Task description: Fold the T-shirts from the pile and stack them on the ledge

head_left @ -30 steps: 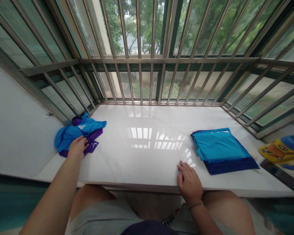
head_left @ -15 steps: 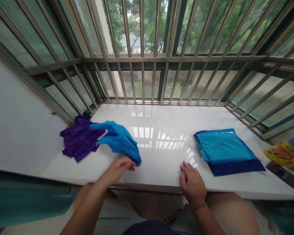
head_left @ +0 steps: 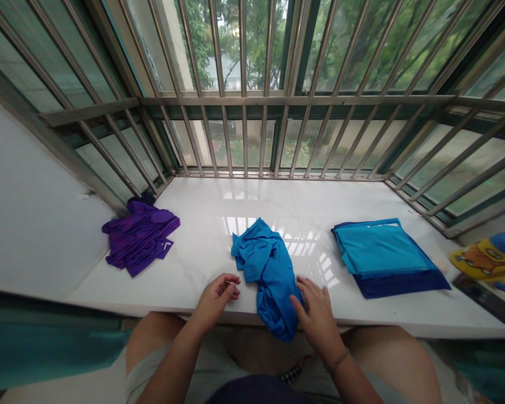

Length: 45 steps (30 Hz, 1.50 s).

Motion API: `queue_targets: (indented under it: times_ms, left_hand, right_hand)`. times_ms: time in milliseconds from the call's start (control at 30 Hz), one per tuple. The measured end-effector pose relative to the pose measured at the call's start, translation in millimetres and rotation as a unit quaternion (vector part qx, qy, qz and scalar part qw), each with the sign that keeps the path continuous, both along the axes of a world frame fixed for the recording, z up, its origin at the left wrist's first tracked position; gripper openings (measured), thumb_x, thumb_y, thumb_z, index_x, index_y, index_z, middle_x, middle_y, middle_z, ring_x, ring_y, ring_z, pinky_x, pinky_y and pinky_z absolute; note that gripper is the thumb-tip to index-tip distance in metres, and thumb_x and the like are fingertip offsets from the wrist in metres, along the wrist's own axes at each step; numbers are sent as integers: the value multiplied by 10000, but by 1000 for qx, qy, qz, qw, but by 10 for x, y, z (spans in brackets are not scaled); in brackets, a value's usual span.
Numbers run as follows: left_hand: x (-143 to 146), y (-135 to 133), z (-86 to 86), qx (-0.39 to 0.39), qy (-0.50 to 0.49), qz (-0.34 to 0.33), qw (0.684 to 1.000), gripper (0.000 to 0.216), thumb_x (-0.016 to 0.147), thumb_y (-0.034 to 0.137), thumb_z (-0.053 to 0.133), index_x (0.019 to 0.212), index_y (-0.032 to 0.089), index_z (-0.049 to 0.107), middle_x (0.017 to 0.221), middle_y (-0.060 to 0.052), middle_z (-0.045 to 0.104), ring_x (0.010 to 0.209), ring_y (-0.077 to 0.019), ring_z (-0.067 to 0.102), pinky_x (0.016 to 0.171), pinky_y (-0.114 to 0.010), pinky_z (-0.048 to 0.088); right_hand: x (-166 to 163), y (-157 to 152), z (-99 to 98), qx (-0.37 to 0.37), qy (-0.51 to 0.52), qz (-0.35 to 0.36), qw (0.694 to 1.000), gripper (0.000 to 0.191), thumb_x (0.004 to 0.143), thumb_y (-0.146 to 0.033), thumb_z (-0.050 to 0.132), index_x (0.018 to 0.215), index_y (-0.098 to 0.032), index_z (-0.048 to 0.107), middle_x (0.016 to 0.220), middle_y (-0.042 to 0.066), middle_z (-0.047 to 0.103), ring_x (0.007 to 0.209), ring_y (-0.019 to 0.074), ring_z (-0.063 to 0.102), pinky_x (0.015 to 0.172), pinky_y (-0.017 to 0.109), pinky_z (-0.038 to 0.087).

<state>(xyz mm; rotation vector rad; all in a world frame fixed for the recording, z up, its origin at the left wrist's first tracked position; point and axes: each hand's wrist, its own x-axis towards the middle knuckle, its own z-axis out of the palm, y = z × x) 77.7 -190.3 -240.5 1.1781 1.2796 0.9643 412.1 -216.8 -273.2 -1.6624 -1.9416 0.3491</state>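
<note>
A crumpled bright-blue cloth (head_left: 273,275) lies on the glossy white ledge (head_left: 204,221), near end overhanging. The left hand (head_left: 215,297) hangs loose, just apart; the right hand (head_left: 320,317) meets the cloth's edge, grip unclear. Barred windows (head_left: 243,62) rise behind.

White ledge (head_left: 202,202): glossy, faintly veined, reflecting daylight. Metal bars (head_left: 243,50): upright, evenly spaced, crossed by horizontal rail (head_left: 294,101), lining back and both sides of ledge. Dark green window frame (head_left: 308,45): behind bars. Trees (head_left: 362,56): outside. White wall (head_left: 33,219): at left. Teal fabric (head_left: 46,359): lower left. Yellow-and-blue object (head_left: 483,259), animal print: far right. Dark flat object (head_left: 483,300): just beside it.
</note>
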Motion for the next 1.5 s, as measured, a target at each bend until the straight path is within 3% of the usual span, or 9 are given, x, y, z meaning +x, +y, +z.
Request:
queue_targets:
  times_ms: [167,367,567,700,800,933,1200,1367,1500]
  left_hand:
    - [28,108,-46,-29,-57,68,996,832,773,736,825,1380,202,628,1490,-201,659,864,-216,762,817,-432,659]
    - [17,168,21,-9,-10,0,1000,796,778,578,888,1424,191,628,1247,-118,786,1053,-284,753,939,-413,609]
    - [72,60,132,27,103,-48,993,334,884,537,745,916,206,761,845,-28,726,853,-244,670,842,-353,546]
    - [-23,-245,222,71,-13,-119,990,341,906,542,744,898,200,736,1338,-119,704,1239,-322,630,1087,-408,474]
    - [-183,-530,321,29,-151,-123,980,392,939,582,700,898,192,706,1575,-154,584,1399,-383,552,1125,-459,450]
    - [-507,-802,616,2,-170,-170,971,485,890,706,718,885,222,684,1111,-144,773,1073,-337,682,965,-466,516]
    - [-782,-798,1204,-43,-69,-258,963,705,820,923,641,799,218,640,651,-76,703,576,-212,623,630,-329,482]
    - [-404,-588,871,-117,162,-150,968,494,935,710,634,1091,243,674,777,-11,738,719,-221,673,674,-290,467]
    - [-220,-609,452,-125,346,-64,928,524,697,425,886,1125,224,660,980,-73,794,924,-318,741,773,-328,490]
  right_hand:
    - [-686,-329,170,8,58,163,985,160,1045,-245,621,1154,-232,736,1387,146,732,1340,288,658,1227,547,470]
    - [-1029,-633,458,-39,21,415,909,297,966,-516,806,1123,-281,717,1554,36,661,1477,272,547,1289,451,372]
    - [-728,-354,394,13,31,152,988,150,1094,-334,567,1033,-251,676,1097,76,751,1066,250,692,996,413,536]
    - [-442,-37,205,58,-11,-56,997,387,1077,-470,578,1367,-219,632,1374,192,675,1307,354,633,1087,525,532]
    - [-362,99,97,32,-64,-42,997,637,1018,-534,660,1555,-219,522,1671,218,485,1542,399,468,1210,593,443]
    - [-482,175,125,-27,-69,14,997,715,987,-435,694,1639,-285,441,1782,177,350,1645,415,317,1268,752,257]
    - [-856,248,403,-91,41,224,969,340,789,-91,620,1084,-243,689,1490,114,699,1465,296,574,1328,697,139]
    - [-875,53,348,-64,126,268,953,361,770,-110,604,1105,-237,651,1338,115,749,1360,279,637,1315,603,282]
    - [-795,-206,322,-44,151,296,942,332,842,-141,592,1159,-227,638,1221,106,754,1265,279,667,1264,552,378]
